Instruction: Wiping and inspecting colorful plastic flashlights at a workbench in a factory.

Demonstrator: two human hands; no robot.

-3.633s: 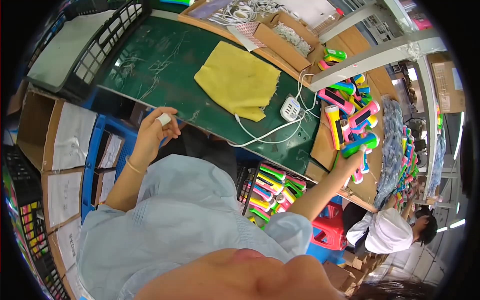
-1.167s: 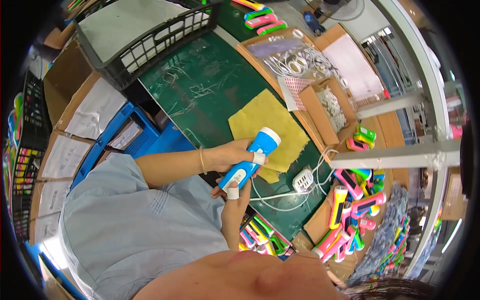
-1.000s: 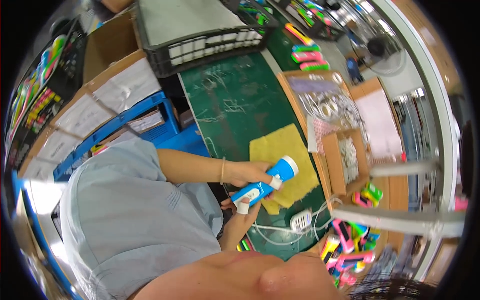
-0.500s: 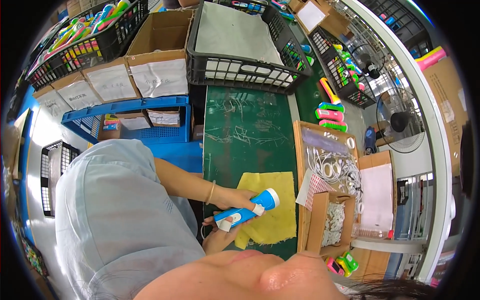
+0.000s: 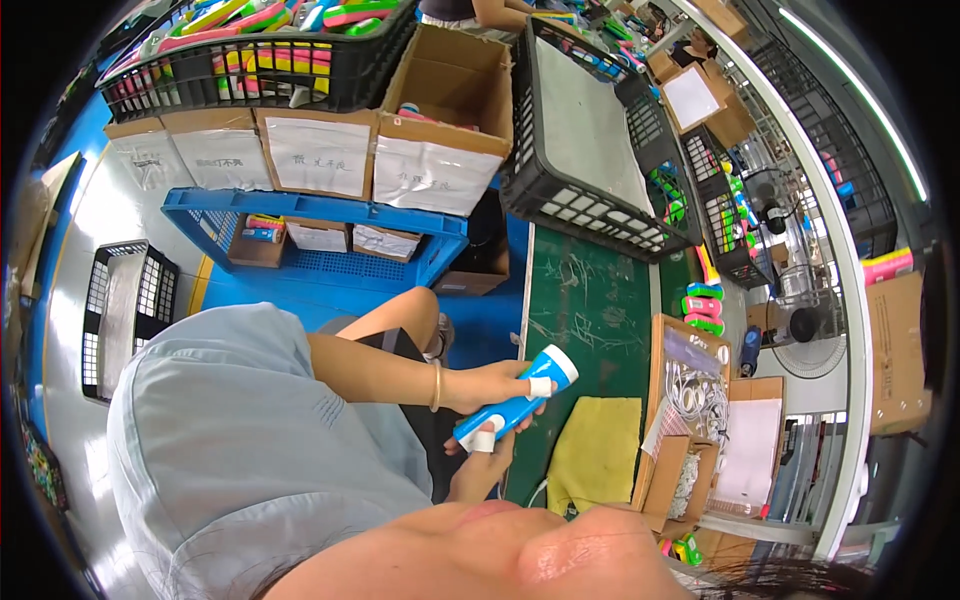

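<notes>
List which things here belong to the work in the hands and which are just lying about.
In hand:
blue torch, held by both hands
left hand, gripping its upper part
right hand, at its lower end

Lying about:
yellow cloth on the green mat
black crate
cardboard boxes
blue crate

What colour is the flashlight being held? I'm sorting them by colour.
Blue, with a white rim at its head; the flashlight shows best in the head view.
</notes>
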